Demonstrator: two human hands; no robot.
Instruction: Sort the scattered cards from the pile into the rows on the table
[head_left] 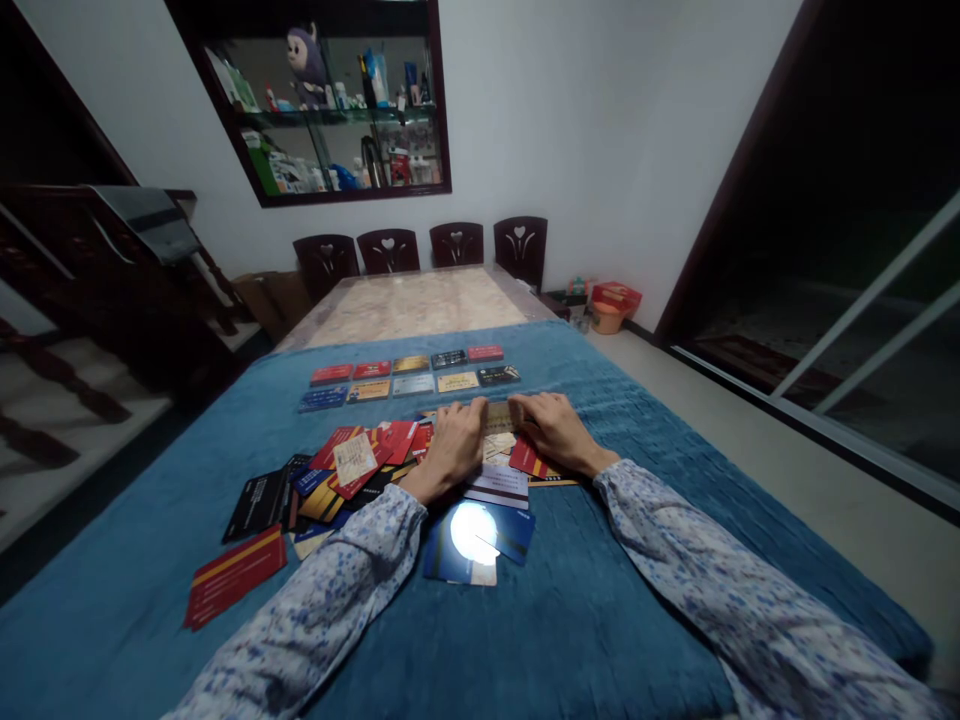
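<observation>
Between both hands is a gold-tan card [501,418], its ends gripped in the closed fingers of my left hand [456,440] and my right hand [556,428]. Below them spreads a loose pile of cards: a red card [534,460] by my right wrist, a pale card with a dark stripe [498,486], and blue cards [450,550] under a bright glare spot. Left of my left wrist, more overlap, including a cream card [355,458], black cards [257,505] and red cards [236,575]. Beyond my hands, cards lie in two neat rows, among them a silver card [413,385].
A blue cloth [600,600] covers the near part of the long table, with bare marble-patterned top [420,300] beyond it. Several dark chairs [520,250] stand at the far end. An orange bucket [607,316] is on the floor to the right.
</observation>
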